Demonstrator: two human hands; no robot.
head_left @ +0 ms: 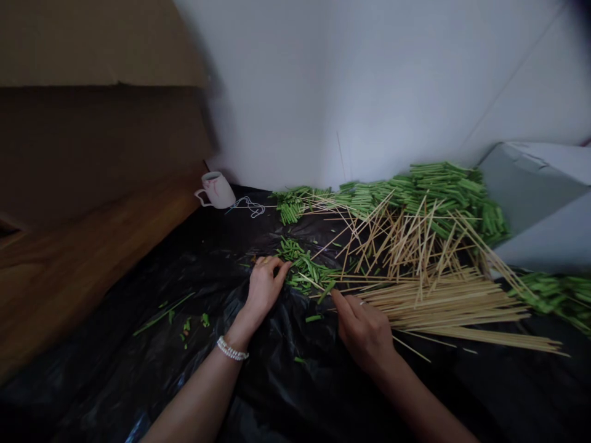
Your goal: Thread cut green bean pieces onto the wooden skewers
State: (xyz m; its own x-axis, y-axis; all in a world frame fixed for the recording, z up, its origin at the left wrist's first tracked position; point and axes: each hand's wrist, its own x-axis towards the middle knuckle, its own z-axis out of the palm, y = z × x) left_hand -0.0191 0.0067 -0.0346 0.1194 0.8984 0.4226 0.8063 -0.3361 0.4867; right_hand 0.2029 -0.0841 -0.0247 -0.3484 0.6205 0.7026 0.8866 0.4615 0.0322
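White ceramic mug (pixel 217 189) far left on black plastic sheet (pixel 138 369). Left hand (pixel 264 288) fingers curled, touching small pile of short green stem pieces (pixel 302 267). Right hand (pixel 364 332) pinches near end of thin bamboo skewers (pixel 462 307); long axis left-right, far tips pointing right.

A: What colours mark the worked materials?
B: Green cut stems (pixel 305 266); pale tan skewers (pixel 443 301); glossy black plastic sheet (pixel 138 369).
A: And the periphery?
B: White mug (pixel 217 189) with pink marking; white beaded bracelet (pixel 232 351); brown wooden floor (pixel 69 264); white wall (pixel 369 80); brown cardboard (pixel 92 43).
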